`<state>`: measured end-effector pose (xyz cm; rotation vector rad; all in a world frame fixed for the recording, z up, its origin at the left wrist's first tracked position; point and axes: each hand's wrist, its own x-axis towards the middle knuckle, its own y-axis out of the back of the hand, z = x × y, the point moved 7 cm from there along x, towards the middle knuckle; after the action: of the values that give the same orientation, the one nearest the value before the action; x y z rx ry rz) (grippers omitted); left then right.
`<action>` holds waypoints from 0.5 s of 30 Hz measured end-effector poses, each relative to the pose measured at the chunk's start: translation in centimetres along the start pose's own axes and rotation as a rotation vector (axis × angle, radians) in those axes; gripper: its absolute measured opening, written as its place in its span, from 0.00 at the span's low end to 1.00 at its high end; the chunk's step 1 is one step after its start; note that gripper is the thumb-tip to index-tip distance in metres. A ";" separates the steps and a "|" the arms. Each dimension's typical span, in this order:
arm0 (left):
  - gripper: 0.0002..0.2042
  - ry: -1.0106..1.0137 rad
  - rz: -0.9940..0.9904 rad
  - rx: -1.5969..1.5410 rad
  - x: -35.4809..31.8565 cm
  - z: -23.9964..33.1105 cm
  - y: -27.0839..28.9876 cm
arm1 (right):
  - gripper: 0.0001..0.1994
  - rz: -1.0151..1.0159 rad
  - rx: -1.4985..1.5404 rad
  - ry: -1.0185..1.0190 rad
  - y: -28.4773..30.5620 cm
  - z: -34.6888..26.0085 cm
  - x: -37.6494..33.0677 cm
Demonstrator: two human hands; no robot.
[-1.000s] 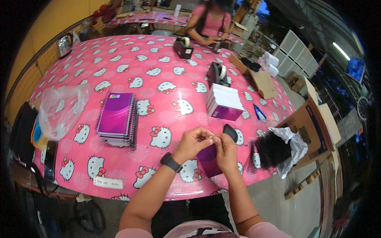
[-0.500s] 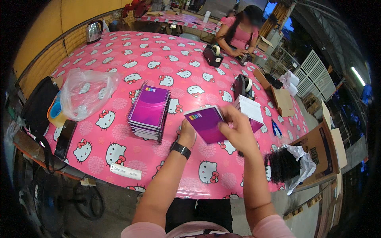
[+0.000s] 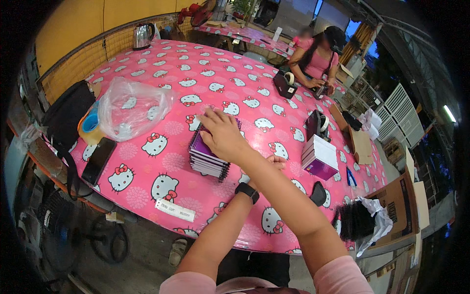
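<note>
My right hand (image 3: 223, 133) lies over a stack of purple spiral-bound notebooks (image 3: 208, 165), fingers spread across the top cover. My right forearm crosses over my left arm. Beyond it shows part of my left hand (image 3: 277, 162), its fingers loosely extended with nothing seen in them; the rest is hidden. To the right, a second stack of notebooks (image 3: 319, 159) has a white sheet or back uppermost and a purple face at the front.
Around are a clear plastic bag (image 3: 132, 110), phone (image 3: 99, 160), tape rolls (image 3: 90, 123), labelled strip (image 3: 175, 210), tape dispensers (image 3: 285, 84), blue-handled tool (image 3: 351, 177), black wire spirals (image 3: 353, 219) and cardboard box (image 3: 391, 203). Across the table a person (image 3: 320, 61) works.
My right hand has moved left from holding a notebook to lying on the stack, and that notebook is no longer in my hands. The whole view has shifted.
</note>
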<state>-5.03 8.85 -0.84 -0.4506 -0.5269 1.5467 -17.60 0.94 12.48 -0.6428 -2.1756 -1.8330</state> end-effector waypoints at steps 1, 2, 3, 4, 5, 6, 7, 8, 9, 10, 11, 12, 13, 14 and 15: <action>0.12 0.003 0.003 0.055 -0.1 0.2 0.2 | 0.26 0.009 -0.007 -0.042 0.2 -0.4 -0.2; 0.11 0.008 0.005 0.110 -0.2 0.3 0.3 | 0.28 0.018 -0.015 -0.087 0.4 -0.8 -0.7; 0.11 -0.003 0.013 0.119 0.0 0.2 0.4 | 0.30 0.032 -0.028 -0.134 1.0 -1.6 -1.2; 0.11 -0.015 0.019 0.127 0.2 0.0 0.5 | 0.33 0.012 -0.066 -0.145 1.1 -2.5 -2.0; 0.11 -0.028 0.025 0.134 0.4 -0.2 0.5 | 0.34 -0.016 -0.092 -0.130 1.1 -2.8 -2.5; 0.11 -0.031 0.015 0.122 0.2 -0.1 0.3 | 0.34 -0.041 -0.106 -0.118 1.0 -3.0 -2.9; 0.11 -0.028 0.038 0.099 0.0 0.0 0.3 | 0.34 -0.066 -0.120 -0.106 0.8 -3.1 -3.1; 0.12 -0.027 0.060 0.074 -0.1 0.1 0.4 | 0.35 -0.019 -0.108 -0.107 0.5 -2.5 -2.8; 0.12 -0.026 0.078 0.052 -0.1 0.3 0.2 | 0.35 -0.036 -0.099 -0.129 0.6 -2.3 -2.5; 0.12 -0.032 0.081 0.051 -0.1 0.6 0.0 | 0.34 -0.053 -0.091 -0.150 0.7 -2.1 -2.3; 0.12 -0.039 0.084 0.050 -0.2 0.9 -0.2 | 0.34 -0.070 -0.083 -0.172 1.0 -1.8 -2.3; 0.12 -0.055 0.104 0.052 -0.4 1.4 0.5 | 0.34 -0.039 -0.058 -0.155 1.3 -2.3 -2.2; 0.12 -0.074 0.089 0.070 -0.6 1.7 0.8 | 0.33 -0.009 -0.034 -0.137 1.5 -2.9 -2.4; 0.13 -0.092 0.073 0.087 -0.9 1.9 1.1 | 0.33 0.021 -0.010 -0.119 1.7 -3.7 -2.7; 0.13 -0.116 0.053 0.106 -0.9 2.3 1.4 | 0.32 0.086 0.035 -0.052 2.3 -4.5 -3.0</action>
<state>-7.49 7.79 0.15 -0.2967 -0.5234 1.6501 -14.33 -3.75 14.07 -0.7725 -2.1715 -1.7500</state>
